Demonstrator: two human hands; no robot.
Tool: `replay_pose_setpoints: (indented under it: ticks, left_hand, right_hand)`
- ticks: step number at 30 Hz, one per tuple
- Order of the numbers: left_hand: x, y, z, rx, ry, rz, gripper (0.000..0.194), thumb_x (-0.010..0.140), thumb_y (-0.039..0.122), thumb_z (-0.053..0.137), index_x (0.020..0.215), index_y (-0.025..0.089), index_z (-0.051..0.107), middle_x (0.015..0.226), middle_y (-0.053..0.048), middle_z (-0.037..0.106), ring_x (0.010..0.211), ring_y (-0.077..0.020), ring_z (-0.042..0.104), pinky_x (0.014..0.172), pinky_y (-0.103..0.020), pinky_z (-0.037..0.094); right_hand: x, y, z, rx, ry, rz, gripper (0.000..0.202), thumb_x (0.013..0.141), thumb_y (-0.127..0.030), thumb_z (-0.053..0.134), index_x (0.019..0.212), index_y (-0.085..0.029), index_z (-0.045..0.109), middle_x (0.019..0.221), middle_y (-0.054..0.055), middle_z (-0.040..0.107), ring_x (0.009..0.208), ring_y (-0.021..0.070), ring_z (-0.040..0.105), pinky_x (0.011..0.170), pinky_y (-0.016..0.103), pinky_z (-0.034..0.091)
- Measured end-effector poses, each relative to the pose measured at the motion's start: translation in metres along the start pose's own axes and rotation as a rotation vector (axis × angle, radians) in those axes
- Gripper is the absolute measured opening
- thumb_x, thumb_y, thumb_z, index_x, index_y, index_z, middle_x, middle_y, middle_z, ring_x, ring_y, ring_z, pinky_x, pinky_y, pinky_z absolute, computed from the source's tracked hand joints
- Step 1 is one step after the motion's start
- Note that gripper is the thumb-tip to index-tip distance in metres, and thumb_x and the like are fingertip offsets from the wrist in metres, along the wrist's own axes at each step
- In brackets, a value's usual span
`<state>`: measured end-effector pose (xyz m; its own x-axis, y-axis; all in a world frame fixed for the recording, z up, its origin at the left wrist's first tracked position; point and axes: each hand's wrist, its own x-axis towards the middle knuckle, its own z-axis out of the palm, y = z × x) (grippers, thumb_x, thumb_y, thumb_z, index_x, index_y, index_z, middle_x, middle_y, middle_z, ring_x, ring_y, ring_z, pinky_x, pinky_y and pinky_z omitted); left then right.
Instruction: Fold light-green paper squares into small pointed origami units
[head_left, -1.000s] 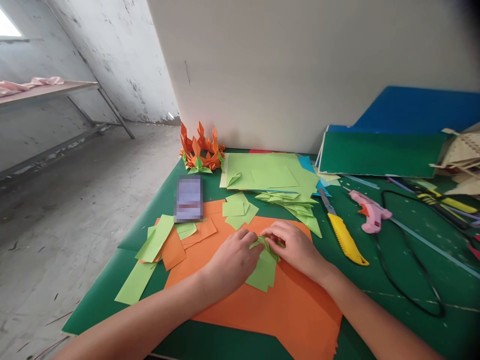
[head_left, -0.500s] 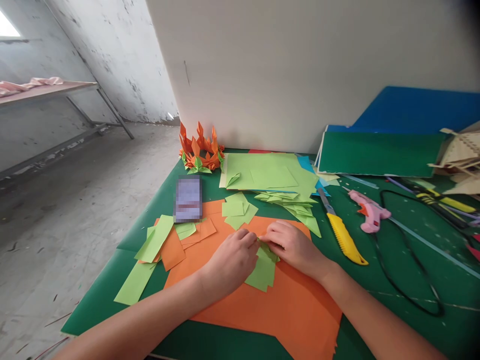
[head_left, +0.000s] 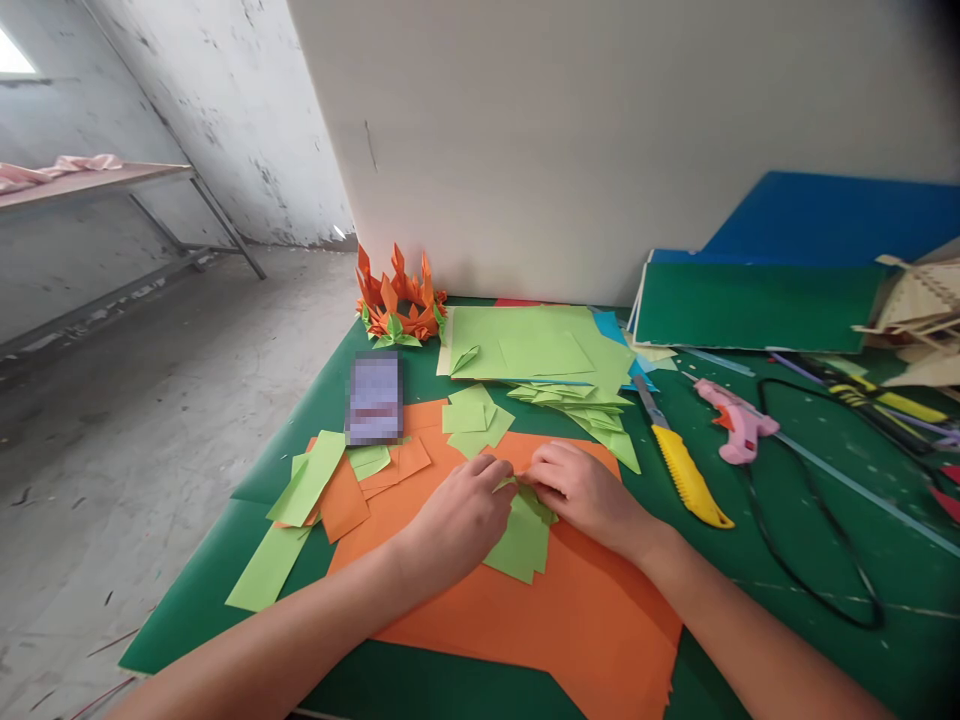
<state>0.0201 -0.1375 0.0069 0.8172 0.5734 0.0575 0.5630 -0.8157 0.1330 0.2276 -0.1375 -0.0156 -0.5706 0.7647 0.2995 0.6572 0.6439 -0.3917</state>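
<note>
Over the large orange paper sheet, my left hand and my right hand meet almost fingertip to fingertip. Both are closed in a pinch on a small piece of green paper, mostly hidden by the fingers. Right beneath them lie several overlapping green paper squares. Just beyond the hands is another small group of green paper pieces. Folded green paper pieces are piled farther back, by the green sheets.
An orange and green folded-paper crown stands behind a blurred-out phone-like rectangle. Green strips and orange pieces lie at left. To the right are a yellow utility knife with its blade out, and a pink glue gun with a black cord.
Both hands stay in nearly the same place, with only slight finger movement at the green paper. The whole view has shifted slightly; nothing else on the table has moved.
</note>
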Motion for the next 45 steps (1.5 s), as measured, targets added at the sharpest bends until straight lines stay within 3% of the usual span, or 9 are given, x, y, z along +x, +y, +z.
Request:
replay_pose_setpoints:
  ticks: [16,22,28,38,45]
  left_hand:
    - [0.002,-0.004,-0.004,-0.006,-0.01,0.017,0.019,0.091,0.011,0.049,0.104,0.018,0.06,0.103,-0.008,0.059,0.096,-0.0204,0.055,0.083,-0.031,0.045]
    - [0.005,-0.013,-0.003,-0.115,0.014,0.022,0.023,0.093,0.01,0.041,0.101,0.017,0.062,0.098,-0.008,0.06,0.092,-0.0197,0.056,0.081,-0.031,0.047]
    - [0.005,-0.012,-0.001,-0.16,0.024,0.003,0.028,0.092,0.009,0.042,0.109,0.017,0.062,0.101,-0.009,0.061,0.095,-0.0213,0.056,0.083,-0.033,0.05]
    - [0.004,-0.009,0.002,-0.076,0.021,-0.01,0.033,0.09,0.006,0.044,0.116,0.018,0.061,0.108,-0.009,0.059,0.098,-0.0209,0.055,0.082,-0.032,0.049]
    - [0.004,-0.009,0.003,-0.071,0.027,-0.004,0.029,0.089,0.006,0.046,0.111,0.019,0.061,0.104,-0.009,0.058,0.094,-0.0205,0.055,0.076,-0.03,0.047]
  right_hand:
    - [0.0,-0.002,-0.002,-0.064,-0.048,0.017,0.022,0.096,-0.013,0.046,0.083,-0.016,0.064,0.078,0.005,0.057,0.078,0.0196,0.053,0.064,0.03,0.045]
    - [-0.003,0.001,-0.01,0.005,-0.034,0.014,0.019,0.095,-0.014,0.047,0.096,-0.019,0.065,0.085,0.005,0.064,0.083,0.0198,0.058,0.071,0.032,0.049]
    - [-0.004,0.001,-0.013,-0.017,-0.018,-0.008,0.021,0.096,-0.015,0.044,0.087,-0.018,0.063,0.081,0.006,0.066,0.078,0.02,0.06,0.07,0.034,0.05]
    - [-0.007,0.003,-0.016,-0.022,-0.087,-0.015,0.025,0.097,-0.016,0.044,0.089,-0.019,0.067,0.087,0.007,0.065,0.083,0.0201,0.06,0.07,0.032,0.051]
    - [-0.007,0.004,-0.019,-0.034,-0.116,0.01,0.021,0.096,-0.015,0.047,0.085,-0.018,0.066,0.084,0.006,0.062,0.082,0.0193,0.058,0.069,0.031,0.049]
